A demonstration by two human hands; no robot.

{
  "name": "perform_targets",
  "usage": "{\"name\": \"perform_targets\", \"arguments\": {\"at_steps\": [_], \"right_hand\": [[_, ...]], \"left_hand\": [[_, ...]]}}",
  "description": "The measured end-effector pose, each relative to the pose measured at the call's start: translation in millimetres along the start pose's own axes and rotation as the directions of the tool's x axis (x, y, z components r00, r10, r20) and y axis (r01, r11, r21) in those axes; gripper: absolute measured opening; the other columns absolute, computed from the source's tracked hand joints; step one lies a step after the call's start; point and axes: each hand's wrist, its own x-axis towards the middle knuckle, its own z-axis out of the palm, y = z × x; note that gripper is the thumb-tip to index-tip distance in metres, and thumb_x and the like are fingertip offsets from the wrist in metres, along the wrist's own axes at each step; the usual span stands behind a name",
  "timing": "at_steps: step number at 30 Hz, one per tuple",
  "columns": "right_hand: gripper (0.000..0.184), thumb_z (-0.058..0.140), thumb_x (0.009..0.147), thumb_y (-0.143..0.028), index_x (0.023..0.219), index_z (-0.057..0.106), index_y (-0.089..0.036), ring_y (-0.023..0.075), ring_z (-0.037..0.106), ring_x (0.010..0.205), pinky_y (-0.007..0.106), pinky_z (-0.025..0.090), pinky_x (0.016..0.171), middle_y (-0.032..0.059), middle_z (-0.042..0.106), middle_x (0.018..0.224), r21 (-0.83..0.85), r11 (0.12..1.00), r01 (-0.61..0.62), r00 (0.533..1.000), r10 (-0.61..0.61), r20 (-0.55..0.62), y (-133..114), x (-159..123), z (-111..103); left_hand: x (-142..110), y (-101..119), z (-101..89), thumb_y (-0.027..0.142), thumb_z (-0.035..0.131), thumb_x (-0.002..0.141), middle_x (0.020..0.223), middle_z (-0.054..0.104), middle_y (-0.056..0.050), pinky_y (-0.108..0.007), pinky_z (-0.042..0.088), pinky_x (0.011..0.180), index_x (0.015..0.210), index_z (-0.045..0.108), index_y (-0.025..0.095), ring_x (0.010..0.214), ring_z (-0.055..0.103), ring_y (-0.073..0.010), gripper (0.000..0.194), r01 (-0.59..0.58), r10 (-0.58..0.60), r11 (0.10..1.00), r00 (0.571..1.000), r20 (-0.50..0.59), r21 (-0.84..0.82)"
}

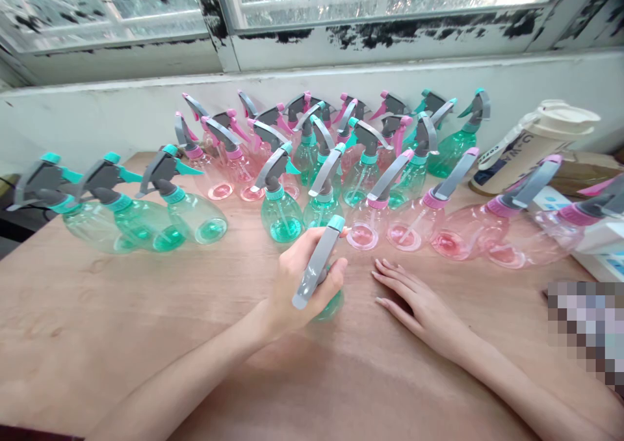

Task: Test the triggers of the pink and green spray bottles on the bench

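My left hand (299, 278) is wrapped round the neck of a green spray bottle (330, 306) with a grey and teal trigger head. The bottle stands upright at the middle of the table, its lower body partly hidden by my fingers. To its right, my right hand (414, 298) rests on the tabletop with fingers stretched out, holding nothing. Just behind the left hand stand two more green spray bottles (283, 223). A clear pink spray bottle (363, 229) with a grey and pink head is beyond the gap between my hands.
Several green bottles (195, 223) form a group at the left, and pink ones (458, 233) line the right. More mixed bottles (234, 174) crowd toward the wall. A beige tumbler (536, 142) and a white box (589, 233) stand on the right of the wooden table (146, 324).
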Motion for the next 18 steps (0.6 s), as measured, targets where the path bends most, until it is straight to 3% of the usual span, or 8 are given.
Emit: {"name": "perform_targets", "arguments": {"at_steps": [5, 8, 10, 13, 15, 18], "right_hand": [[0.047, 0.048, 0.1, -0.036, 0.146, 0.046, -0.026, 0.0271, 0.041, 0.141, 0.056, 0.033, 0.118, 0.0082, 0.046, 0.153, -0.008, 1.0, 0.002, 1.0, -0.002, 0.012, 1.1, -0.1, 0.6], [0.048, 0.047, 0.1, -0.036, 0.146, 0.046, -0.023, 0.0269, 0.04, 0.142, 0.055, 0.033, 0.118, 0.009, 0.046, 0.153, -0.011, 1.0, 0.002, 1.0, -0.002, 0.022, 1.4, -0.1, 0.6], [0.048, 0.047, 0.1, -0.036, 0.146, 0.046, -0.023, 0.0269, 0.04, 0.142, 0.055, 0.033, 0.118, 0.0088, 0.046, 0.153, -0.008, 1.0, 0.0, 1.0, 0.0, 0.021, 1.4, -0.3, 0.5], [0.047, 0.047, 0.1, -0.036, 0.146, 0.047, -0.024, 0.0268, 0.04, 0.142, 0.055, 0.033, 0.118, 0.0084, 0.046, 0.153, -0.01, 1.0, -0.003, 1.0, 0.003, 0.022, 1.3, -0.7, 0.1], [0.047, 0.046, 0.1, -0.037, 0.145, 0.047, -0.023, 0.0267, 0.04, 0.142, 0.055, 0.033, 0.118, 0.0088, 0.046, 0.153, -0.017, 1.0, -0.006, 1.0, 0.006, 0.027, 1.5, -0.8, -0.1], [0.046, 0.046, 0.1, -0.036, 0.144, 0.048, -0.022, 0.0264, 0.039, 0.143, 0.055, 0.032, 0.118, 0.0094, 0.045, 0.153, -0.025, 1.0, -0.004, 0.999, 0.005, 0.036, 2.1, -0.8, 0.0]], "left_hand": [[3.5, 4.2, -0.2, 0.019, 0.056, 0.088, 0.095, 0.066, -0.006, -0.03, 0.055, 0.07, 0.108, 0.059, 0.018, 0.066, 0.063, -0.0137, 0.02, 0.021, -0.021, 1.0, 1.0, -0.007, 0.013], [6.6, 6.9, -0.1, 0.019, 0.055, 0.088, 0.076, 0.06, -0.001, -0.028, 0.051, 0.064, 0.089, 0.059, 0.018, 0.06, 0.057, -0.0119, 0.004, 0.027, -0.027, 1.0, 0.999, -0.017, 0.013], [7.9, 7.6, -0.6, 0.018, 0.054, 0.088, 0.069, 0.055, 0.001, -0.027, 0.049, 0.061, 0.079, 0.056, 0.019, 0.056, 0.053, -0.0112, 0.01, 0.015, -0.015, 1.0, 1.0, -0.014, 0.002], [7.0, 6.8, -1.5, 0.02, 0.053, 0.089, 0.079, 0.059, -0.001, -0.028, 0.049, 0.061, 0.09, 0.06, 0.018, 0.054, 0.05, -0.0093, 0.007, 0.017, -0.017, 1.0, 1.0, 0.013, -0.022], [4.9, 6.0, -1.8, 0.021, 0.054, 0.089, 0.086, 0.062, -0.002, -0.029, 0.051, 0.065, 0.104, 0.061, 0.018, 0.055, 0.051, -0.0091, 0.017, 0.032, -0.032, 0.999, 0.999, 0.011, -0.029], [1.9, 5.7, -1.1, 0.02, 0.055, 0.089, 0.087, 0.063, -0.003, -0.031, 0.053, 0.071, 0.111, 0.061, 0.019, 0.065, 0.059, -0.0133, 0.023, 0.055, -0.055, 0.998, 0.998, -0.015, -0.01]]}}
